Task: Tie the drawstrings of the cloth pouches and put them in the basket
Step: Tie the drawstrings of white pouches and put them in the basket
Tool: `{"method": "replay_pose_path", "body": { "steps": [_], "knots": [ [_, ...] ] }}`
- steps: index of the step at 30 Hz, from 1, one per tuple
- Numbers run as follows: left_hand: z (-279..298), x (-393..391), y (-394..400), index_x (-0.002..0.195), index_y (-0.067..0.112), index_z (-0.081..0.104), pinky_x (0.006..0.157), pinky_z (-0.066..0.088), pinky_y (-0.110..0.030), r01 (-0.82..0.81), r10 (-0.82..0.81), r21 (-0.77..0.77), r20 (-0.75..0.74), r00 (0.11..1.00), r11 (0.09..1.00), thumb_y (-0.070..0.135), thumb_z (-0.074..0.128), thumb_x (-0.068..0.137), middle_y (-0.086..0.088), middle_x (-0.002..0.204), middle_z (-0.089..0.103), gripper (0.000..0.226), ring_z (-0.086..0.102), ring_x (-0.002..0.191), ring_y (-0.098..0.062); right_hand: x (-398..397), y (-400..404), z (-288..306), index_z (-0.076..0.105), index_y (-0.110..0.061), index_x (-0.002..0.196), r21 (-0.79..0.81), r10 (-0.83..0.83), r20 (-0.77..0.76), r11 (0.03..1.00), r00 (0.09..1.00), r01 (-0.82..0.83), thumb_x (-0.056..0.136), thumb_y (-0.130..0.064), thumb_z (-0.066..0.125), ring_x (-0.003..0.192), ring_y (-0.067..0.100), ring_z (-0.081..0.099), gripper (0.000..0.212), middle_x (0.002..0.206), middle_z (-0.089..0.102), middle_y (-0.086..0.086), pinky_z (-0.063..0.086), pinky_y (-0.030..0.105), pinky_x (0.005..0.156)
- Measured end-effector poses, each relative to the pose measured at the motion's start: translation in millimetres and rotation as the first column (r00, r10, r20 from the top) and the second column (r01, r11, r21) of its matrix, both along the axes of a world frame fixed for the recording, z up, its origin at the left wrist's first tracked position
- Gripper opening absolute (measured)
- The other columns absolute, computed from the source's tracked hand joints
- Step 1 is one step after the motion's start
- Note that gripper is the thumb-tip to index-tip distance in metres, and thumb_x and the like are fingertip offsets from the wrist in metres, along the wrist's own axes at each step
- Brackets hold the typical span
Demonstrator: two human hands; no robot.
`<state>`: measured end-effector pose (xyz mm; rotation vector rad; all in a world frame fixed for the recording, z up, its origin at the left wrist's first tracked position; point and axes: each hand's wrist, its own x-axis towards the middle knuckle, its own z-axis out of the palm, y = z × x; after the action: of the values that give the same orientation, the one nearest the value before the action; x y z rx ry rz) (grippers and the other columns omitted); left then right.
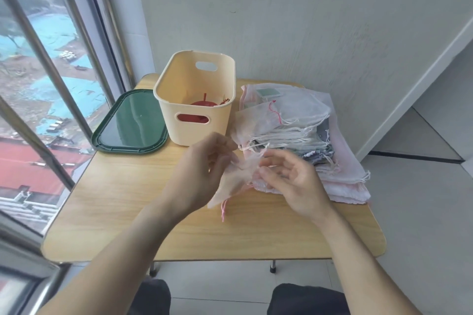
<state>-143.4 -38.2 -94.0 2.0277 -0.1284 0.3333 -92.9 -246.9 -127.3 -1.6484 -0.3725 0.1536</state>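
Over the middle of the wooden table I hold a sheer white cloth pouch (231,181) between both hands. My left hand (204,161) pinches its top on the left. My right hand (291,181) grips the white drawstring end on the right. A pink cord (224,210) hangs from under the pouch onto the table. The cream plastic basket (225,120) stands behind my hands, and a red pouch (202,105) lies inside it. A pile of several pale pouches (302,135) with loose drawstrings lies to the basket's right.
A dark green lid (128,123) lies flat left of the basket, near the window rails (51,71). The table (128,212) stands against a white wall. My knees show below its front edge.
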Motion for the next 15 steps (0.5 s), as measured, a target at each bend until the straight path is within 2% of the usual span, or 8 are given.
{"method": "replay_pose_path", "body": {
  "steps": [4,7,9,11,13,15],
  "knots": [
    [-4,-8,-1,0.105,0.021,0.061,0.077,0.051,-0.022,0.019,-0.019,-0.002,-0.067,0.998,1.000,-0.003,0.048,0.097,0.007,0.086,0.071,0.029,0.066,0.084,-0.006,-3,9,5,0.072,-0.017,0.108,0.141,0.057,-0.055,0.989,0.997,-0.049,0.081,-0.025,0.077,0.067,0.023,0.064,0.029,0.080,0.068,0.004,0.055,0.037,0.065],
    [-3,-8,-6,0.109,0.021,0.062,0.075,0.048,-0.020,0.051,-0.054,-0.044,-0.068,0.996,0.998,0.004,0.049,0.100,0.009,0.089,0.068,0.024,0.064,0.084,-0.007,-7,20,8,0.073,-0.007,0.094,0.203,0.031,-0.070,0.979,0.997,-0.016,0.082,-0.018,0.072,0.053,0.019,0.060,0.016,0.063,0.065,0.010,0.054,0.028,0.056],
    [-1,-7,-9,0.119,0.024,0.062,0.078,0.047,-0.018,0.129,-0.133,-0.040,-0.113,0.985,0.991,0.027,0.057,0.100,0.011,0.096,0.068,0.020,0.063,0.089,-0.004,-10,26,10,0.071,-0.002,0.090,0.248,0.008,-0.094,0.969,0.996,0.016,0.079,-0.015,0.071,0.050,0.017,0.061,0.017,0.061,0.066,0.009,0.053,0.026,0.051],
    [0,-7,-10,0.126,0.029,0.061,0.081,0.049,-0.019,0.205,-0.198,0.035,-0.137,0.971,0.978,0.045,0.069,0.089,0.012,0.100,0.070,0.041,0.064,0.093,-0.003,-12,30,12,0.069,-0.004,0.086,0.275,-0.010,-0.126,0.960,0.992,0.045,0.074,-0.015,0.074,0.052,0.016,0.063,0.016,0.065,0.070,0.009,0.054,0.025,0.049],
    [-2,-7,-10,0.125,0.031,0.063,0.079,0.050,-0.023,0.193,-0.182,0.072,-0.132,0.974,0.979,0.042,0.078,0.083,0.012,0.093,0.072,0.047,0.065,0.089,-0.005,-13,31,14,0.068,-0.003,0.086,0.274,-0.014,-0.152,0.960,0.988,0.055,0.073,-0.016,0.076,0.053,0.016,0.065,0.020,0.067,0.071,0.012,0.054,0.025,0.050],
    [-3,-6,-7,0.121,0.033,0.067,0.077,0.052,-0.030,0.147,-0.135,0.073,-0.154,0.979,0.986,0.039,0.077,0.084,0.011,0.085,0.072,0.038,0.066,0.081,-0.009,-12,30,15,0.068,-0.002,0.089,0.257,-0.018,-0.157,0.965,0.987,0.059,0.073,-0.017,0.076,0.054,0.018,0.067,0.024,0.068,0.071,0.013,0.055,0.026,0.050]
  ]
}}
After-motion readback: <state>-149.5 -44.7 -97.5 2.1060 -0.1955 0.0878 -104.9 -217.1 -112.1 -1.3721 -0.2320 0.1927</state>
